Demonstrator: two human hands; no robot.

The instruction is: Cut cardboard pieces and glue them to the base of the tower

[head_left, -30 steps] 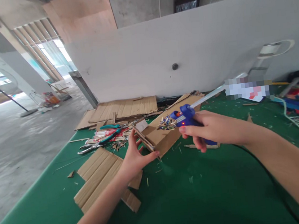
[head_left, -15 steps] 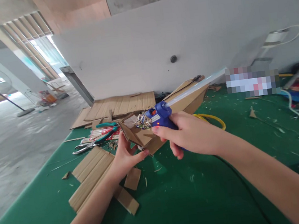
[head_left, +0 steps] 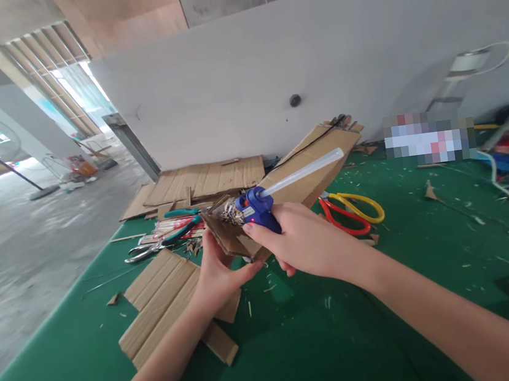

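We have swung the blue glue gun (head_left: 254,208) leftward in our right hand (head_left: 310,242), so its scrap-crusted nozzle now sits right at the near end of the long cardboard piece (head_left: 307,168), where a second ago it hung further right. Our left hand (head_left: 218,275) has lifted that near end higher, and the far end has tipped up off the table. Red and yellow scissors (head_left: 354,209), hidden before behind the cardboard, now show on the green table (head_left: 324,342).

place: probably a craft workshop | signs: bare concrete hall, green worktable (head_left: 329,342), cardboard offcuts (head_left: 166,300), pliers (head_left: 163,242), scissors (head_left: 354,209)
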